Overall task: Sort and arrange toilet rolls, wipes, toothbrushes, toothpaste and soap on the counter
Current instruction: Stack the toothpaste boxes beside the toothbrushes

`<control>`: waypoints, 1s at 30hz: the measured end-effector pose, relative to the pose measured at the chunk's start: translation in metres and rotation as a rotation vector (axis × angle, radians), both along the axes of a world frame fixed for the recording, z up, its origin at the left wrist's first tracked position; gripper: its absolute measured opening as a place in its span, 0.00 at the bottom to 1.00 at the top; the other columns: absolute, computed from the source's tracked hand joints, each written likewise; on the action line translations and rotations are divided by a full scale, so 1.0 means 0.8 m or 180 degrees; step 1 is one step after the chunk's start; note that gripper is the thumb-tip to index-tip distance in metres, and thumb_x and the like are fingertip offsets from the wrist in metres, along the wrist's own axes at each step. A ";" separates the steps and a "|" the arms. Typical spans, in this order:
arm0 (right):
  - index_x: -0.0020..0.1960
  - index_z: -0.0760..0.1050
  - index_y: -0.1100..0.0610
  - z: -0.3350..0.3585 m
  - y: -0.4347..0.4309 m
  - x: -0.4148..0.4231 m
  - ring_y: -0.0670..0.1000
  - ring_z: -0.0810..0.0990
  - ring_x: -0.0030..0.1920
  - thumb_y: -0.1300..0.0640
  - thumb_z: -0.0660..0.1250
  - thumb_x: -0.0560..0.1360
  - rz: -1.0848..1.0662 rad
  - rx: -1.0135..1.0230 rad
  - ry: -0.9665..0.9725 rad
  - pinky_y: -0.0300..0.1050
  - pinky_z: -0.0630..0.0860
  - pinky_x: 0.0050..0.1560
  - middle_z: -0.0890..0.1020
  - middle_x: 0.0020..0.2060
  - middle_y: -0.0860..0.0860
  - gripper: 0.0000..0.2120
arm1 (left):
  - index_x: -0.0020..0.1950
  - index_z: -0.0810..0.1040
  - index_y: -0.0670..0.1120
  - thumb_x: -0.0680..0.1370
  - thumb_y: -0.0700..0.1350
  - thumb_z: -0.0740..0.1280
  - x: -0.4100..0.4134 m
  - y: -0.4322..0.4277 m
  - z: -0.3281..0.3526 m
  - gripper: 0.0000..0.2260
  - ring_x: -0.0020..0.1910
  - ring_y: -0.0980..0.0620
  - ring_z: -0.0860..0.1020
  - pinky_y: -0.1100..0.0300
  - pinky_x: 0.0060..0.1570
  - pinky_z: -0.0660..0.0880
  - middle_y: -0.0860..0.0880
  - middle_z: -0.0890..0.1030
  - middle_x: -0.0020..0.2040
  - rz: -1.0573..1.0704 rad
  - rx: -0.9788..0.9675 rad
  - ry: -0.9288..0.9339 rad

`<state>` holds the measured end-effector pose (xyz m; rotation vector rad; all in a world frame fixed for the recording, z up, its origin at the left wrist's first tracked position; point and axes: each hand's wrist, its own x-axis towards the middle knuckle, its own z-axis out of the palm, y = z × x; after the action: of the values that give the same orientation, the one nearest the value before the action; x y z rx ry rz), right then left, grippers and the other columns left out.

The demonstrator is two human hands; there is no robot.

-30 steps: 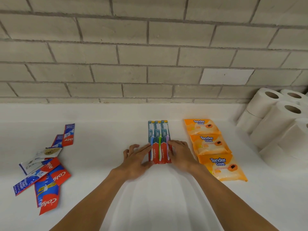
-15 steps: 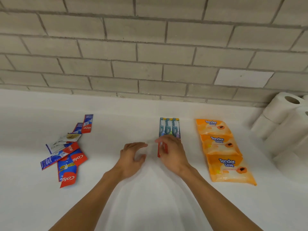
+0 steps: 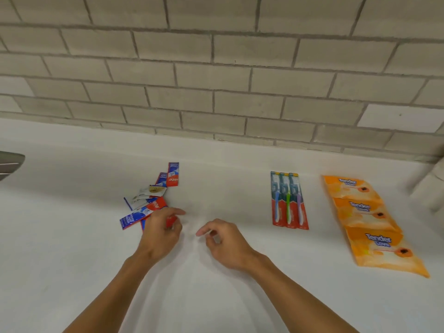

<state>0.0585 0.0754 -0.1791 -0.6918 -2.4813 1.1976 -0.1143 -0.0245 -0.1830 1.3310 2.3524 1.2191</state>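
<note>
A loose pile of red and blue toothpaste boxes (image 3: 173, 174) lies left of centre on the white counter (image 3: 72, 236), with white soap sachets (image 3: 147, 194) on top. My left hand (image 3: 161, 230) is on the pile's near end and pinches a red toothpaste box (image 3: 171, 221) between index finger and thumb. Beside it, above bare counter, my right hand (image 3: 227, 241) has loosely curled fingers and holds nothing. Three packed toothbrushes (image 3: 289, 200) lie side by side further right. Three orange wipe packs (image 3: 371, 223) overlap in a column beyond them.
Blurred white toilet rolls (image 3: 430, 188) show at the right edge. A grey metal object (image 3: 9, 163) pokes in at the left edge. A brick wall (image 3: 216, 80) closes the back of the counter.
Both hands left the toothbrush packs and moved left to the toothpaste pile. The left hand took hold of a red box. The view swung left, so the toilet rolls slid nearly out of frame.
</note>
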 end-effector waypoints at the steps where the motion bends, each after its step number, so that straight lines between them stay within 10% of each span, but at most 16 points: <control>1: 0.54 0.81 0.51 -0.002 -0.010 -0.011 0.46 0.77 0.49 0.63 0.61 0.77 0.0051 0.0003 -0.0048 0.36 0.74 0.53 0.79 0.50 0.48 0.13 | 0.53 0.81 0.50 0.75 0.36 0.68 -0.013 -0.009 0.000 0.12 0.55 0.53 0.76 0.57 0.57 0.74 0.53 0.80 0.53 0.0036 -0.0067 0.0013; 13: 0.69 0.70 0.44 -0.038 -0.090 -0.090 0.52 0.67 0.62 0.45 0.59 0.79 0.0056 0.1163 -0.0419 0.47 0.64 0.66 0.71 0.66 0.47 0.19 | 0.55 0.82 0.51 0.75 0.40 0.70 -0.104 -0.065 -0.028 0.11 0.59 0.51 0.72 0.55 0.58 0.72 0.53 0.80 0.57 -0.0760 -0.0645 0.0895; 30: 0.55 0.80 0.46 -0.034 -0.050 -0.024 0.50 0.66 0.64 0.43 0.60 0.78 -0.0272 0.1539 -0.0597 0.42 0.57 0.67 0.76 0.64 0.38 0.13 | 0.58 0.80 0.57 0.77 0.49 0.67 -0.072 -0.033 -0.033 0.11 0.53 0.56 0.65 0.59 0.54 0.68 0.60 0.75 0.53 -0.1733 -0.0260 0.1431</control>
<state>0.0390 0.0355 -0.2064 -0.7854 -2.7082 0.4839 -0.1717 -0.0511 -0.2092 2.2007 2.0200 0.7078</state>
